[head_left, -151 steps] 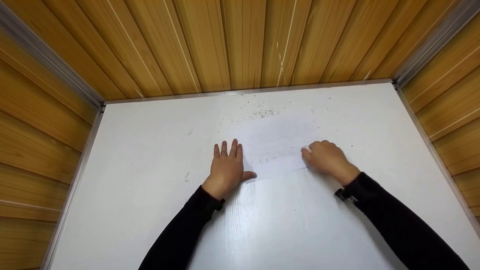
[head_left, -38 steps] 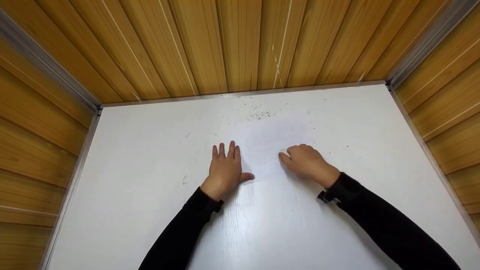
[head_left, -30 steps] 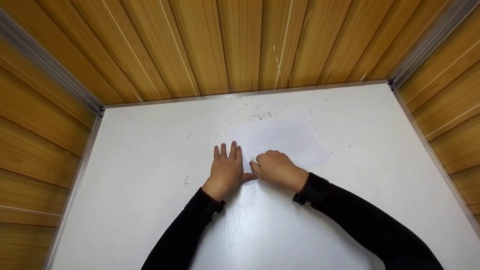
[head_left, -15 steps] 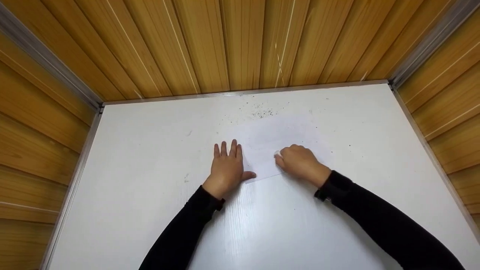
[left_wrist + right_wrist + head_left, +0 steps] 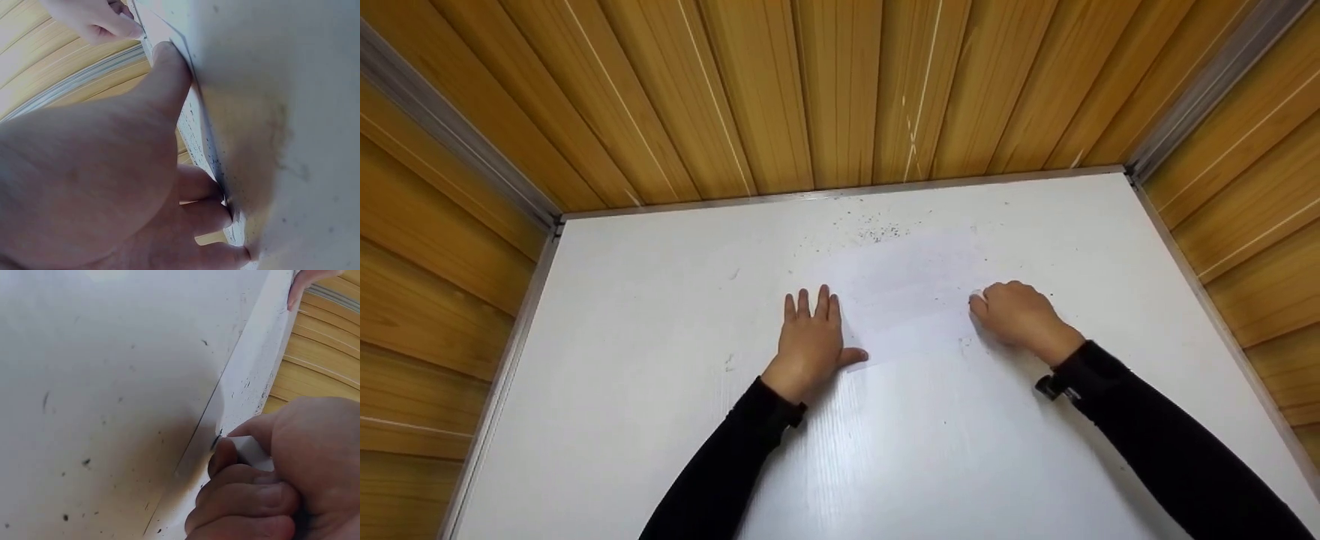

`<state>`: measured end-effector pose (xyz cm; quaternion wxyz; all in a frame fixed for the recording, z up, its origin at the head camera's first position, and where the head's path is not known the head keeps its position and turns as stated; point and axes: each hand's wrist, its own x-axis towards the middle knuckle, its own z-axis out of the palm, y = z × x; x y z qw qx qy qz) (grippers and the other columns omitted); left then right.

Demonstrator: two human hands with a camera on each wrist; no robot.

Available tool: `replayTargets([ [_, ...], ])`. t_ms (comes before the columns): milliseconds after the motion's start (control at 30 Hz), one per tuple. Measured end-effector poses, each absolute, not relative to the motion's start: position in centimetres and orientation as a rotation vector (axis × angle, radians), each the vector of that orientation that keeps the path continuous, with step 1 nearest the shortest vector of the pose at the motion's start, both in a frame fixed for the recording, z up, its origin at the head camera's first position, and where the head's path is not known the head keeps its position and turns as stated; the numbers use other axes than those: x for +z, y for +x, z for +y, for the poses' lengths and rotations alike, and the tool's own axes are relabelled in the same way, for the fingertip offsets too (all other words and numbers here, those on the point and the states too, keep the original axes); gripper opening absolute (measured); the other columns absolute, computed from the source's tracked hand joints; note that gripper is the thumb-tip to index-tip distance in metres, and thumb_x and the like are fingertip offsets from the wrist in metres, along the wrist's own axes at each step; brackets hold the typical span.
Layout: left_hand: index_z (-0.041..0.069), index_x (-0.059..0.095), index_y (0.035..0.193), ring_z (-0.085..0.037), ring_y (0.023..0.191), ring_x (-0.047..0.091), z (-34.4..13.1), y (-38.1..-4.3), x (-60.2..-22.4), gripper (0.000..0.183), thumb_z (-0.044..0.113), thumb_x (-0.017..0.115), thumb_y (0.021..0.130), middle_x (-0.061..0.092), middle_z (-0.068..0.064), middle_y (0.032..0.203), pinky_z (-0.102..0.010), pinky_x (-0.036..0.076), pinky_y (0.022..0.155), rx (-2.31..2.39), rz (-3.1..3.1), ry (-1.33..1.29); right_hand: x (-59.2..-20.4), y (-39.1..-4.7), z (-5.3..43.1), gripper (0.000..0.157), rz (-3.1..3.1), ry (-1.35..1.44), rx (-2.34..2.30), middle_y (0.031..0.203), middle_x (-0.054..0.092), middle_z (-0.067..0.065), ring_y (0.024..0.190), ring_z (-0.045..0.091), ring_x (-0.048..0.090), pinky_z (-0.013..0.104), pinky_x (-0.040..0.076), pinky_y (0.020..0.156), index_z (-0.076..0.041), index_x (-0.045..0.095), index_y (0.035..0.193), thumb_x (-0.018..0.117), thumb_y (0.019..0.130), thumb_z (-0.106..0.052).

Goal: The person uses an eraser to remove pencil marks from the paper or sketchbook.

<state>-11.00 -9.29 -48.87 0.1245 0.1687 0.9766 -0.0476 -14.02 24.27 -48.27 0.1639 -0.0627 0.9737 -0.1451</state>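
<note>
A thin white sheet of paper (image 5: 900,289) lies flat on the white table, slightly skewed. My left hand (image 5: 810,345) rests on its left edge with fingers spread and the thumb over the lower left corner. At the paper's right side, my right hand (image 5: 1024,319) pinches a small white eraser (image 5: 251,451) between thumb and curled fingers, low against the surface. The eraser is mostly covered by the fingers in the head view; its pale block end shows in the right wrist view. Small dark specks lie on the paper near it.
Dark crumbs (image 5: 877,232) are scattered beyond the paper's far edge. Faint smudges mark the white table (image 5: 645,360). Wood-look panels (image 5: 840,90) with metal edging enclose the table at the back and both sides.
My right hand swept left with the eraser to near my left thumb, then back right to the paper's right side. The dark marks near the paper's lower edge no longer show. My left hand stayed put.
</note>
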Motion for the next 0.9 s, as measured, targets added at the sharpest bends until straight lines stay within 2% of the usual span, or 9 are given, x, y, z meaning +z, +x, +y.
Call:
replayTargets([
  [267, 0.001, 0.036, 0.171, -0.049, 0.165, 0.038, -9.4, -11.0, -48.8, 0.116, 0.084, 0.057, 0.094, 0.036, -0.019, 0.18, -0.062, 0.028, 0.137, -0.193, 2.871, 0.496, -47.7, -12.4, 20.0, 0.055, 2.75, -0.275, -0.511, 0.09, 0.073, 0.017, 0.09, 0.034, 0.071, 0.054, 0.057, 0.086, -0.003, 0.073, 0.094, 0.04, 0.117, -0.041],
  [433, -0.001, 0.037, 0.17, -0.049, 0.164, 0.039, -9.2, -10.9, -49.1, 0.116, 0.084, 0.058, 0.095, 0.038, -0.02, 0.179, -0.062, 0.03, 0.136, -0.194, 2.875, 0.516, -47.7, -11.5, 15.5, 0.052, 2.729, -0.428, -0.454, 0.097, 0.078, 0.018, 0.101, 0.038, 0.074, 0.058, 0.059, 0.095, -0.002, 0.076, 0.099, 0.043, 0.117, -0.038],
  [667, -0.002, 0.041, 0.168, -0.051, 0.162, 0.041, -9.2, -10.9, -49.2, 0.118, 0.086, 0.059, 0.092, 0.04, -0.021, 0.177, -0.065, 0.029, 0.135, -0.12, 2.893, 0.516, -47.6, -11.5, 10.0, 0.049, 2.69, -0.673, -0.389, 0.087, 0.076, 0.017, 0.091, 0.04, 0.074, 0.059, 0.062, 0.083, -0.007, 0.071, 0.08, 0.047, 0.115, -0.033],
  [767, -0.002, 0.042, 0.168, -0.051, 0.162, 0.041, -9.2, -11.0, -49.2, 0.119, 0.088, 0.058, 0.092, 0.04, -0.022, 0.177, -0.065, 0.029, 0.135, -0.116, 2.896, 0.521, -48.0, -11.8, 9.2, 0.05, 2.681, -0.684, -0.367, 0.081, 0.073, 0.015, 0.082, 0.035, 0.071, 0.057, 0.062, 0.077, -0.011, 0.065, 0.072, 0.047, 0.114, -0.031],
  [900, -0.001, 0.039, 0.17, -0.05, 0.164, 0.039, -9.2, -11.0, -49.1, 0.118, 0.086, 0.058, 0.093, 0.038, -0.021, 0.179, -0.064, 0.028, 0.136, -0.135, 2.876, 0.505, -48.4, -12.3, 9.9, 0.05, 2.691, -0.631, -0.346, 0.083, 0.073, 0.016, 0.081, 0.035, 0.07, 0.057, 0.061, 0.076, -0.01, 0.066, 0.073, 0.049, 0.114, -0.032],
])
